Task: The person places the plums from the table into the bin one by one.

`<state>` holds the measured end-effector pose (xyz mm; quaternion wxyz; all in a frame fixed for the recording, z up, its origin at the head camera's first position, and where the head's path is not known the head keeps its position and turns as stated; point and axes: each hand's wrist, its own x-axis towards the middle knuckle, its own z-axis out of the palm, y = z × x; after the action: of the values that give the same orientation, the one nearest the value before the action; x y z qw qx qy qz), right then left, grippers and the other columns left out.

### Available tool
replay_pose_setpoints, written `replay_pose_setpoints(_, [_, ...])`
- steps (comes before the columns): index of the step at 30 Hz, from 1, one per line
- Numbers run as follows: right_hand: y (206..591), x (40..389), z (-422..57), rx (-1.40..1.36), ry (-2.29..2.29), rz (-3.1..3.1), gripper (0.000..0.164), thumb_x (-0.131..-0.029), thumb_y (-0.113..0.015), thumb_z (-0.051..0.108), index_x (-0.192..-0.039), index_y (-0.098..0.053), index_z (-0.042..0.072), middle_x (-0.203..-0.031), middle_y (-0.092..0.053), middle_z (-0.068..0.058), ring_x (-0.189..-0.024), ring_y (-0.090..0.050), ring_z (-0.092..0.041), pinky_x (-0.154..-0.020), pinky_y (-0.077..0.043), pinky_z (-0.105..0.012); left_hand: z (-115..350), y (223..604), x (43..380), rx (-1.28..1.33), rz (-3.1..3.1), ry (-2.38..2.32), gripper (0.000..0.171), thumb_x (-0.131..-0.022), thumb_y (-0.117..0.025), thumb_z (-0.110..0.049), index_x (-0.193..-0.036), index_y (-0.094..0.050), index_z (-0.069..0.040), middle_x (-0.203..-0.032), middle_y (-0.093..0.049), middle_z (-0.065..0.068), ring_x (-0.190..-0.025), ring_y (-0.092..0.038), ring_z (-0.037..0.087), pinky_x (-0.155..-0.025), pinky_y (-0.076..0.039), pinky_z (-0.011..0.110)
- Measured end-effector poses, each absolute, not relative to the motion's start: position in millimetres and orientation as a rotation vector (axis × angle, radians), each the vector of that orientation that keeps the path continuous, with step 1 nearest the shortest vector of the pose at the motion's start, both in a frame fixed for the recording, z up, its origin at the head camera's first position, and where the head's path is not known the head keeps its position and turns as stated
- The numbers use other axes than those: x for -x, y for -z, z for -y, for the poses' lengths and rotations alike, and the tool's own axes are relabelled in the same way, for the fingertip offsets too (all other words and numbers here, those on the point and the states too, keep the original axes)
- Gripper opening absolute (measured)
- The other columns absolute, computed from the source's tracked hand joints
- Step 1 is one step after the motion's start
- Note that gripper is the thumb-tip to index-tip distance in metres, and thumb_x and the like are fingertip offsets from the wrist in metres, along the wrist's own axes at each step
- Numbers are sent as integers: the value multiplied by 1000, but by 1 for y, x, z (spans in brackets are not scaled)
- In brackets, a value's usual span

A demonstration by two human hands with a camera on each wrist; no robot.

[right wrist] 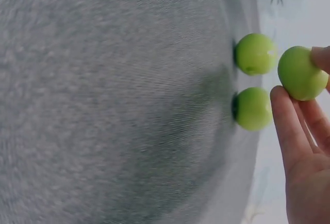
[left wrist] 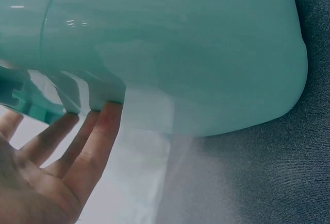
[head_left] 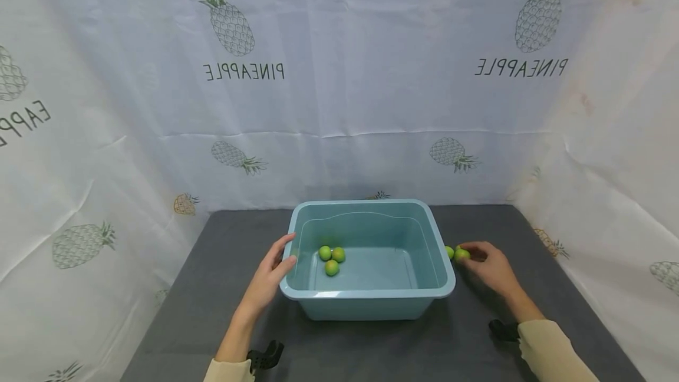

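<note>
A light blue plastic basin (head_left: 368,294) stands on the dark table. Fingertips of my left hand (head_left: 267,273) touch its left rim, and the left wrist view has the fairly straight fingers (left wrist: 93,157) against the outer side. To the right of the basin, my right hand (head_left: 493,267) pinches a green lime (right wrist: 301,73) between thumb and fingers. Close by, two more limes rest on the table: one lime (right wrist: 256,54) and another lime (right wrist: 252,109). Three limes (head_left: 332,267) lie together in the left part of the basin.
The dark grey table (head_left: 223,264) extends around the basin. A white curtain (head_left: 366,99) printed with pineapples hangs behind the table and along both sides. Black bands sit at both wrists, below the cream sleeves (head_left: 551,349).
</note>
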<state>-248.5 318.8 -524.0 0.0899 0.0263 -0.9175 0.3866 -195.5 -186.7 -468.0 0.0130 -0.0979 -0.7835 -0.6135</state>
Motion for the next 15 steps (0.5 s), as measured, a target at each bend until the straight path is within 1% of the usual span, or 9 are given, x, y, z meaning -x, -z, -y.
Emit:
replay_pose_setpoints(7, [513,245,-319,-189,-1211,2690,34,-96,-73,18,-125,-68,0,-124,-61,-23,-111,-63,-44,-81,-56,-51,187,469,195,311,2436,1911,51,-107,-54,-28,-155,-39,-21,-162,-31,15,-144,-38,37,-108,-34,60])
replay_pose_setpoints(11, [507,244,-317,-210,-1206,2687,35,-96,-74,19,-125,-68,0,-123,-63,-22,-109,-65,-41,-80,-56,-44,188,469,196,306,2442,1903,51,-106,-55,-28,-155,-39,-21,-162,-31,15,-144,-37,37,-109,-32,61])
replay_pose_setpoints(15, [501,244,-314,-226,-1189,2675,38,-93,-75,14,-127,-65,-2,-122,-64,-22,-109,-64,-39,-84,-57,-40,187,469,196,300,2446,1897,51,-106,-55,-28,-155,-40,-21,-162,-32,15,-143,-38,37,-109,-33,61])
